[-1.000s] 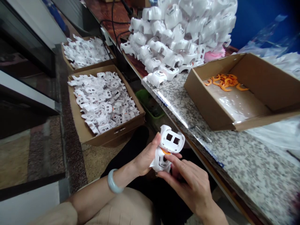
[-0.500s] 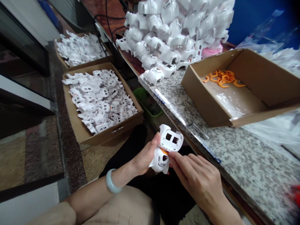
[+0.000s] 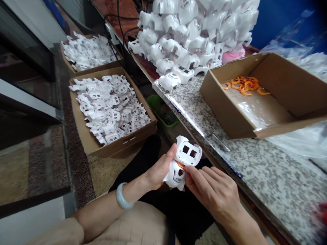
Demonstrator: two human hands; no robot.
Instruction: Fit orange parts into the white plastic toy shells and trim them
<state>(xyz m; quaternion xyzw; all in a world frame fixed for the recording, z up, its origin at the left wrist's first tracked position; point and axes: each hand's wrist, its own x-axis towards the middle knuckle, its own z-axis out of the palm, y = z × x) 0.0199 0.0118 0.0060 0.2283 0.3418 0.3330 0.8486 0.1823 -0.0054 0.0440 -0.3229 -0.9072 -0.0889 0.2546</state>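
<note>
Over my lap, my left hand (image 3: pixel 159 170) is closed around a white plastic shell (image 3: pixel 187 153) with two square holes and a narrow waist. The shell's lower part has small dark print. A thin orange curved clip (image 3: pixel 180 165) lies in the waist between the two halves. My right hand (image 3: pixel 213 190) is closed too, its thumb and forefinger pinched against the right end of the orange clip at the shell's edge. The fingertips hide that end of the clip. The backs of the left fingers are hidden behind the shell.
A cardboard box (image 3: pixel 227 115) with several orange clips (image 3: pixel 245 85) stands on the speckled countertop (image 3: pixel 281 170). White shells are piled (image 3: pixel 178 44) at its far end. Two floor cartons, the nearer one (image 3: pixel 138 136) at left, hold more shells. A green bin (image 3: pixel 163 117) sits below the counter edge.
The view has shifted slightly, so everything sits a little further right. Both hands keep their hold on the shell and clip, with only a small shift of the right fingers.
</note>
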